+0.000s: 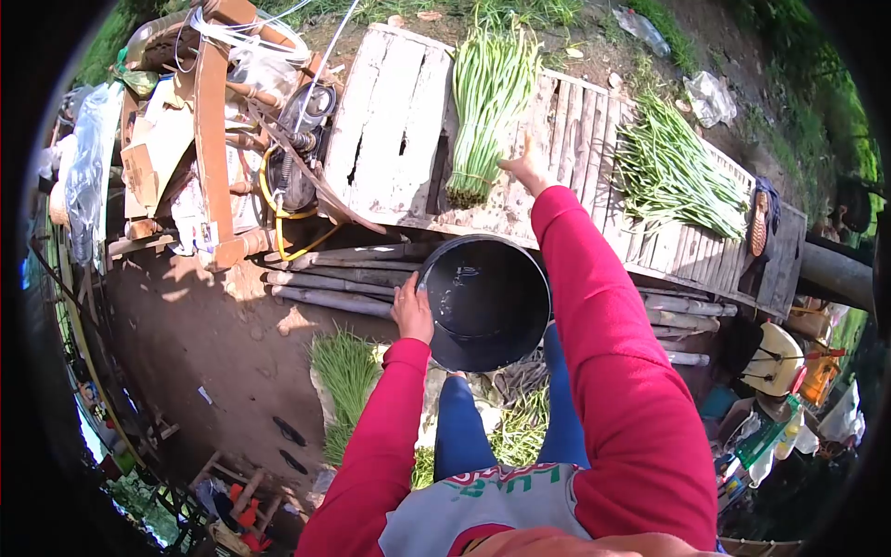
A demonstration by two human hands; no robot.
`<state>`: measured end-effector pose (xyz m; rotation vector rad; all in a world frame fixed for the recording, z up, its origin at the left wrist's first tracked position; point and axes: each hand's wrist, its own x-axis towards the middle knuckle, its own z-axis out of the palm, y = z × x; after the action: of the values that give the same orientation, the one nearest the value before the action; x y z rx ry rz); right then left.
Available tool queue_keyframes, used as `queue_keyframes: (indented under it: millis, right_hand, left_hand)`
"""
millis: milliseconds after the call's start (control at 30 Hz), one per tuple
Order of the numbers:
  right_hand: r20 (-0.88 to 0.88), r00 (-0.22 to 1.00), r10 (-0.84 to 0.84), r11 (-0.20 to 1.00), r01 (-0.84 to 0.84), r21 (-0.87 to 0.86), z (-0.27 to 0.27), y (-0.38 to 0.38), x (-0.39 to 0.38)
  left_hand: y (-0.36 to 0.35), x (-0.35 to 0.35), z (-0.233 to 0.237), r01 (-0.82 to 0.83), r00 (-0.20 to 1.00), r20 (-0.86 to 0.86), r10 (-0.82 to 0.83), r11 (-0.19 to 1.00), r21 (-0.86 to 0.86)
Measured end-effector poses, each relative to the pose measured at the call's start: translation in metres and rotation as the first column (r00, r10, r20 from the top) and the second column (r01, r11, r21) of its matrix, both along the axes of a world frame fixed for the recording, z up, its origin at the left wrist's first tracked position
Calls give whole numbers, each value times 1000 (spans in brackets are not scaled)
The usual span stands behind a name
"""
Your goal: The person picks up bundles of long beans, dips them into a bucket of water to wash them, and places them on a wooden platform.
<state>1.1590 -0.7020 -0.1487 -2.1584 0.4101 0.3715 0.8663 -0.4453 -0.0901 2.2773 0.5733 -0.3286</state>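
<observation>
A round black bucket (pixel 484 302) is in front of my legs, its open top facing up and its inside dark. My left hand (pixel 413 311) holds its left rim. Beyond it, my right hand (pixel 529 169) reaches over the slatted wooden bench (pixel 390 111), fingers apart, beside the lower end of a tied bundle of long green beans (pixel 492 102). Whether the fingers touch the bundle is not clear. Farther right on the bench lies a looser pile of green beans (pixel 677 167).
Bamboo poles (pixel 343 278) lie under the bench. More greens (pixel 343 381) rest on the ground by my legs. A wooden chair frame (pixel 213 139) with plastic and cardboard stands at left, a sandal (pixel 760 223) on the bench's right end, containers (pixel 775 357) at right.
</observation>
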Motion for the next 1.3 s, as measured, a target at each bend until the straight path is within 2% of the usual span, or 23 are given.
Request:
queue_keyframes:
  millis: [67,100,133,200,267,333,400,467,533,567,667,700,767,833,900,933,1033,1067,1100,1200,1267,1300]
  right_hand:
    - [-29,969,245,965,-246,-94,9,-1,-34]
    - [-123,953,277,958,-284,-38,19,-7,-45]
    - [-40,984,173,985,-172,14,17,-13,-62]
    - [35,999,42,999,-42,-11,18,-35,-88]
    - [117,993,10,998,-3,-59,18,-75,-115]
    - [146,989,34,958,9,-286,17,-130,-141]
    - [157,985,71,889,9,-457,8,-206,-165]
    - [148,984,-102,825,167,-540,10,-273,-181]
    - [135,974,-181,635,221,-740,22,-339,-191]
    - [84,966,-244,579,214,-787,30,-367,-193]
    - [-57,926,-374,440,123,-890,51,-433,-177]
    - [-12,943,-334,400,131,-907,35,-464,-172]
    - [-109,959,-263,387,1,-922,48,-489,-146]
    - [-202,960,-192,322,-133,-938,50,-509,-122]
    - [-267,961,-75,391,-218,-894,44,-527,-107]
    - [-317,947,-49,449,-262,-854,37,-535,-103]
    - [-305,952,-17,456,-264,-850,19,-544,-101]
    - [-324,946,-22,345,-297,-890,15,-545,-96]
    - [-364,931,4,358,-341,-869,29,-542,-92]
    - [-435,894,105,389,-440,-810,50,-551,-84]
    - [-289,933,213,395,-353,-848,24,-572,-96]
    - [-329,928,173,466,-372,-803,25,-573,-97]
  left_hand:
    - [0,-1,-3,4,1000,16,-4,1000,4]
    - [1,0,-4,6,999,39,-6,1000,4]
    - [0,1,0,17,999,39,-17,1000,5]
    - [-4,4,9,-37,999,4,37,999,-14]
    - [-1,2,6,-10,1000,4,9,1000,18]
    - [4,-3,-8,-10,999,31,10,1000,-7]
    - [5,-6,-5,19,999,33,-20,999,34]
    - [2,-6,-1,-4,1000,29,3,998,61]
    - [1,-7,-2,43,997,62,-55,982,186]
    - [2,-7,-3,30,996,79,-45,983,181]
    - [-4,-3,-1,10,990,137,-39,978,206]
    - [-4,-3,-1,14,991,126,-44,974,227]
    - [-8,1,5,49,985,145,-90,962,268]
    - [-5,0,2,68,987,118,-110,947,314]
    - [-1,-4,-2,41,992,101,-80,940,339]
    - [6,-7,-6,68,986,125,-108,955,289]
    - [4,-5,-10,27,980,180,-86,950,310]
    - [2,-4,-4,-6,994,103,-28,948,319]
    - [-7,1,3,-41,999,27,34,943,330]
    - [-7,0,1,-42,997,73,19,948,315]
    - [-20,5,11,-51,998,53,37,948,313]
    - [-25,8,14,-57,998,42,47,948,313]
